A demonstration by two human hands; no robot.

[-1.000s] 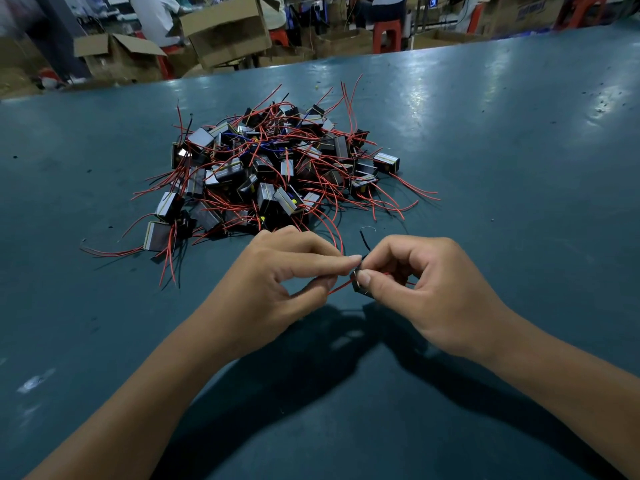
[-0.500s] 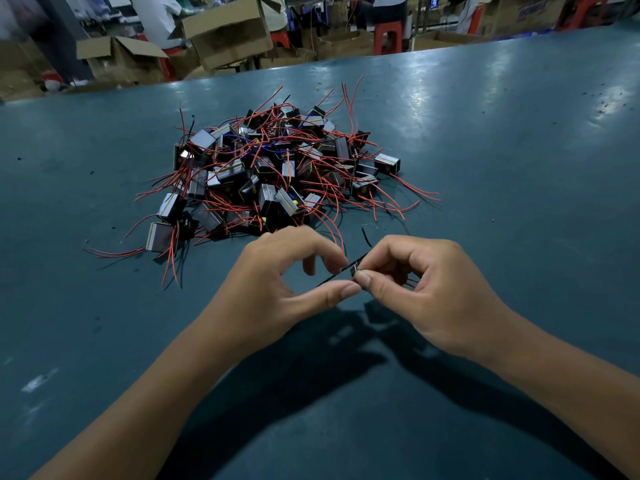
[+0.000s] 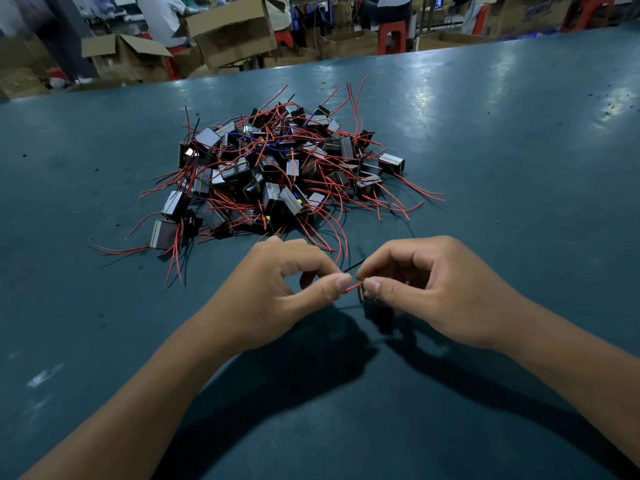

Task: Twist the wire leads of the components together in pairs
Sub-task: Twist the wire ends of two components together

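Mid-twist: left hand (image 3: 277,292) pinches the red lead (image 3: 354,287); right hand (image 3: 436,289) grips the component (image 3: 362,293). Next, gather the black lead (image 3: 353,266) just above.

My two bare hands and forearms, nothing worn

My left hand (image 3: 277,296) comes in from seven o'clock and my right hand (image 3: 440,292) from four o'clock, both on bare forearms with no sleeve, glove, watch or ring showing. My nails are short and plain; the thumbnails catch the light. My knuckles and finger creases show clearly on both hands, and my wrists are uncovered all the way to the frame's edge.
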